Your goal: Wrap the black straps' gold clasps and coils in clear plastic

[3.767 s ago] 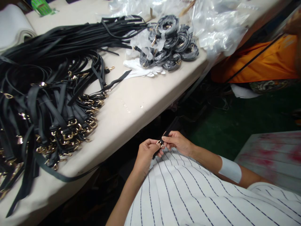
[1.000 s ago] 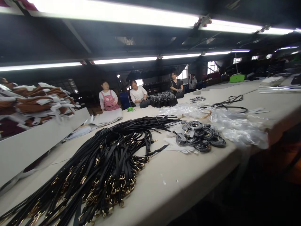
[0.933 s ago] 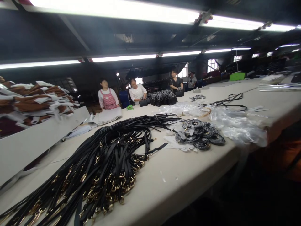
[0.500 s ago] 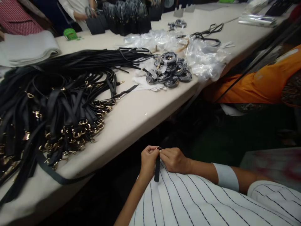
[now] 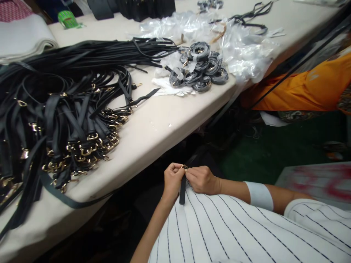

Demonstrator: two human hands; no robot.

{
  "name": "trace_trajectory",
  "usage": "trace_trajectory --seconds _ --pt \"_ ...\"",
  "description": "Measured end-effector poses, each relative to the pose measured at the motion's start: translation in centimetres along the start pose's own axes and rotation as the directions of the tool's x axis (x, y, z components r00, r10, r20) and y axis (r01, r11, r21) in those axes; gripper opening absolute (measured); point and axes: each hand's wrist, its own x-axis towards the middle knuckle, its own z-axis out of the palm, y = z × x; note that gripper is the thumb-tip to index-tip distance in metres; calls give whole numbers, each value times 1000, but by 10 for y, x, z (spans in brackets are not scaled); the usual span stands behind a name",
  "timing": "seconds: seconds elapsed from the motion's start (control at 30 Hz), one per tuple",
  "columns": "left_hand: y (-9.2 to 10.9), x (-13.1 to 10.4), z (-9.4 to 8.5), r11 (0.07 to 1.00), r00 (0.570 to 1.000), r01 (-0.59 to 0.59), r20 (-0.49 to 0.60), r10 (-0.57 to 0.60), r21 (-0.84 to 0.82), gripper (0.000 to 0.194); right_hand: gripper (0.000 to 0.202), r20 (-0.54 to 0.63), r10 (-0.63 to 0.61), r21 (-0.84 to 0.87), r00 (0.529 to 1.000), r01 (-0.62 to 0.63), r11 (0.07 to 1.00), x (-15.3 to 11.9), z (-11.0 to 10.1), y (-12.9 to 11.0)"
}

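Observation:
Close to my body, both hands meet over a black strap with a gold-coloured buckle at its top. My left hand is closed, its thumb and fingers pinching the strap at the buckle. From the other side my right hand is closed too, fingertips pressed on the strap just by the metal. The strap's flat end hangs down against the striped shirt. Fingers hide most of the buckle and the part beneath it.
A large heap of black straps with gold buckles covers the table's left side. Wrapped strap coils lie on white gloves, near clear plastic bags. A green tape roll stands behind. Someone's orange garment is at right.
The view has tilted down, so the table things sit higher and the far bags are partly cut off. Both hands stay together on the strap, with little visible movement.

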Motion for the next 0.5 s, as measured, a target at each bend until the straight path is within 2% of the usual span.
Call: trace_trajectory --seconds 0.37,0.5 --pt "-5 4 4 997 997 -70 16 70 19 13 24 -63 29 25 998 -28 999 -1 0 2" --pt "-5 1 1 995 995 -99 14 98 18 14 26 -20 47 86 999 -45 995 2 -6 3"
